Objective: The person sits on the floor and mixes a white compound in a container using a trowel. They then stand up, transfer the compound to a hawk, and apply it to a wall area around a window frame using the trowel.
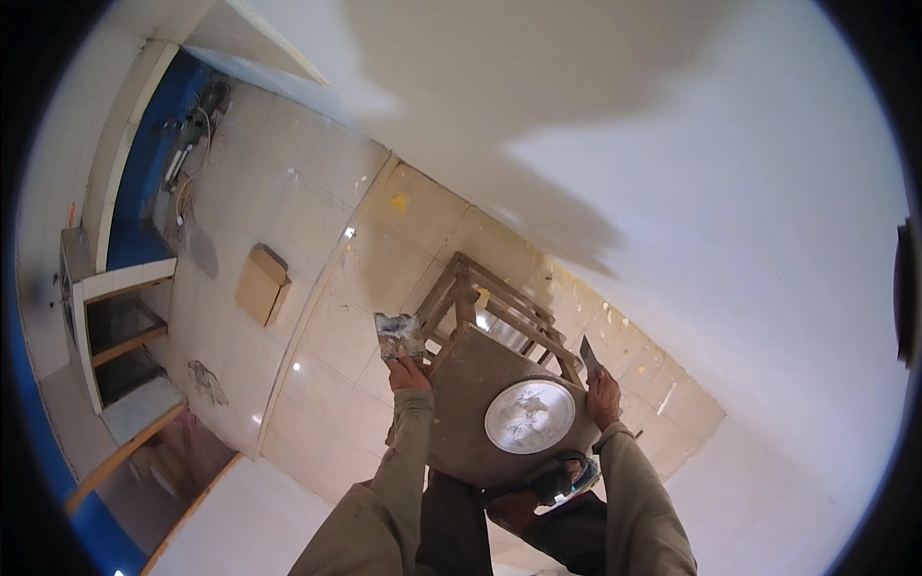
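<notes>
My left hand [409, 371] grips a flat, paste-smeared putty blade [400, 336], held out past the left edge of a wooden stand. In my right hand [603, 397] is a putty knife [589, 355], its thin dark blade pointing up and away beside the stand's right side. Between my forearms, a round white dish [530, 417] with whitish powder or paste in it rests on the stand's brown top [459, 392]. Neither hand touches the dish. My fingers partly hide both tool handles.
The stand's wooden frame [465, 288] reaches toward a white wall [730, 192], where a shadow falls. Tan floor tiles carry paint specks. A cardboard box [261, 286] lies left. Tools and cables [182, 163] lie far left, near tiled shelves [130, 288]. My foot [569, 472] is below the stand's near edge.
</notes>
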`<action>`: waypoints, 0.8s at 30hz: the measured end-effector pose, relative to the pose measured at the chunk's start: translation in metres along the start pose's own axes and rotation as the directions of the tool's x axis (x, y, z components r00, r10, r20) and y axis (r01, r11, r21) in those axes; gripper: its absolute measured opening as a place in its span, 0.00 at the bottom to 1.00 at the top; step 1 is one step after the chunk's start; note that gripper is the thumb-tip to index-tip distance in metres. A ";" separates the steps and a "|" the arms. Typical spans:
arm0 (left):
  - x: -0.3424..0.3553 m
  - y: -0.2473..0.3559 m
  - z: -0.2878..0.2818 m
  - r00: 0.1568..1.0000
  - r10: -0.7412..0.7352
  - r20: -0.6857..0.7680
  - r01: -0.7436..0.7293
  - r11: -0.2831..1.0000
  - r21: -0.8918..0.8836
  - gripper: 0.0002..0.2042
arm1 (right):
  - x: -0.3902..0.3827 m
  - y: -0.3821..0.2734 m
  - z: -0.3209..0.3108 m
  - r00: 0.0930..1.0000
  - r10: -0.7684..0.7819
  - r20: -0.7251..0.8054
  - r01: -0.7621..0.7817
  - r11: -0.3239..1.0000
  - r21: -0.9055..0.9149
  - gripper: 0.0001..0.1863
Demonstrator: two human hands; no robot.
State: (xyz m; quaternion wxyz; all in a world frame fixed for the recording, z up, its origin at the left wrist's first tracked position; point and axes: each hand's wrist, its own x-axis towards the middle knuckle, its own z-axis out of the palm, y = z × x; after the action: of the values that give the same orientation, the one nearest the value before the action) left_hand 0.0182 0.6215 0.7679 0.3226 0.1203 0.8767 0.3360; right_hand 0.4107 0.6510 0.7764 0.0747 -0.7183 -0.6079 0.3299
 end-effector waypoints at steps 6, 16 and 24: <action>-0.007 0.013 -0.004 0.998 0.062 0.022 -0.065 0.974 0.217 0.15 | -0.001 -0.015 -0.006 1.000 0.005 0.031 -0.006 0.999 0.038 0.19; -0.010 0.034 -0.003 1.000 0.004 0.017 -0.009 0.958 0.288 0.15 | 0.004 -0.021 -0.015 0.981 0.113 0.156 -0.116 0.993 0.010 0.19; -0.008 0.031 0.000 1.000 0.026 0.013 -0.028 0.966 0.258 0.16 | 0.001 -0.006 -0.005 0.997 0.030 0.074 -0.030 1.000 0.007 0.20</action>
State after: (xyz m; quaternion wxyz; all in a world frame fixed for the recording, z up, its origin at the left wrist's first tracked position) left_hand 0.0240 0.6410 0.7927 0.3040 0.1748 0.9096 0.2228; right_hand 0.4089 0.6551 0.7825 0.0502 -0.7145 -0.5980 0.3597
